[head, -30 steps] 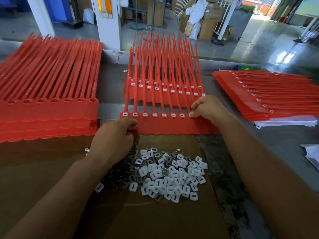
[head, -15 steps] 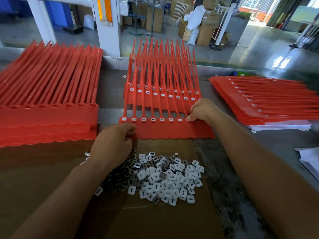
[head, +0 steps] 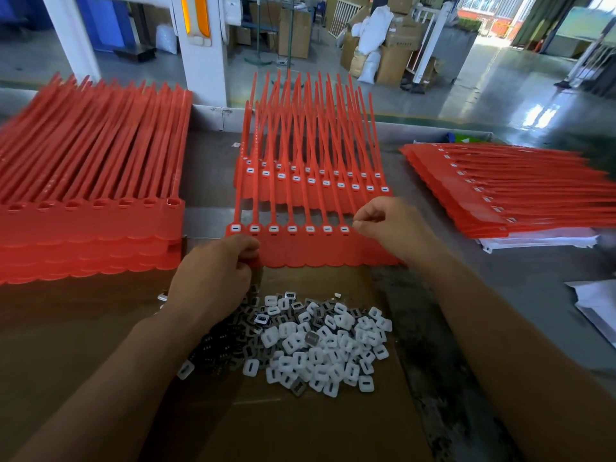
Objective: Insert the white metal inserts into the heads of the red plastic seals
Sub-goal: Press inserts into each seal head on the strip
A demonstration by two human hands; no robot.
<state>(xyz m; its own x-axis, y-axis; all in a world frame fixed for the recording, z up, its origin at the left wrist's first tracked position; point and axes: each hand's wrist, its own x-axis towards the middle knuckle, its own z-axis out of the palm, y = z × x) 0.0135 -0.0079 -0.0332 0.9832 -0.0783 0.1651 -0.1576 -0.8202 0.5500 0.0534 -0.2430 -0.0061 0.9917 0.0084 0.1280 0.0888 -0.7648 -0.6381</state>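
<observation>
Front strip of red seals (head: 316, 251) lies flat at the near middle of the table (head: 500, 278), its scalloped edge on the cardboard sheet (head: 300, 428). Seven heads from the left show a white insert seated; the heads further right are under the right hand (head: 390, 225). Right fingers (head: 361, 221), thumb and forefinger tips drawn together just past the last filled head; can't tell if an insert is between them. Left hand (head: 213, 275) has its fingers curled, gripping the strip's near left corner. Risks, my guess: an insert goes in tilted or wrong face up and jams in the small slot; the thin strip slides under the push if the left grip slackens; a covered head gets skipped; the left forearm hangs right over the loose pile of inserts (head: 320, 345) and could scatter it; grey pieces mixed in the pile could get picked by mistake. Seals look like smooth, slightly glossy, bendy plastic with long thin tails and flat tags. Inserts are small rounded squares with a slot hole, matte white, some dark grey. Cardboard is dull brown, the table grey and scuffed. Behind is a second filled strip (head: 310, 181); to the left a stack with empty heads (head: 93, 221); to the right a filled stack (head: 500, 201) on white sheets.
</observation>
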